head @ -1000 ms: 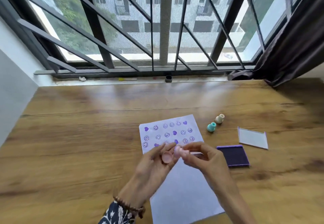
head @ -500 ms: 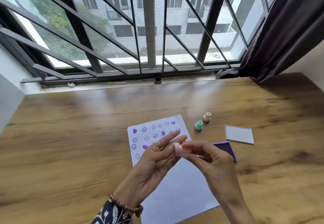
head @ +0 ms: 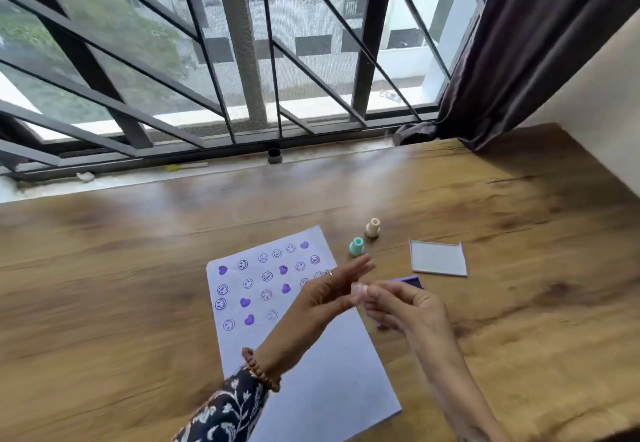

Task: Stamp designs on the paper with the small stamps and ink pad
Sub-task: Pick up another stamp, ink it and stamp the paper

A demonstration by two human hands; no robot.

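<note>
A white paper point(head: 311, 369) lies on the wooden table point(head: 104, 286), its upper part covered with purple smileys and hearts. My right hand point(head: 405, 310) pinches a small pink stamp point(head: 360, 291) above the paper's right edge. My left hand point(head: 322, 299) is beside it with fingers stretched out, its fingertips near the stamp. A purple ink pad point(head: 410, 279) lies mostly hidden behind my right hand. A teal stamp point(head: 356, 246) and a cream stamp point(head: 372, 227) stand upright beyond the paper's top right corner.
The ink pad's clear lid point(head: 438, 257) lies to the right of the stamps. A barred window point(head: 242, 61) runs along the far table edge, with a small dark cap point(head: 274, 156) on the sill. A dark curtain point(head: 519, 43) hangs at the right.
My left hand has let go of the pink stamp and spread its fingers; my right hand keeps the stamp. The view has swung to the right and up.
</note>
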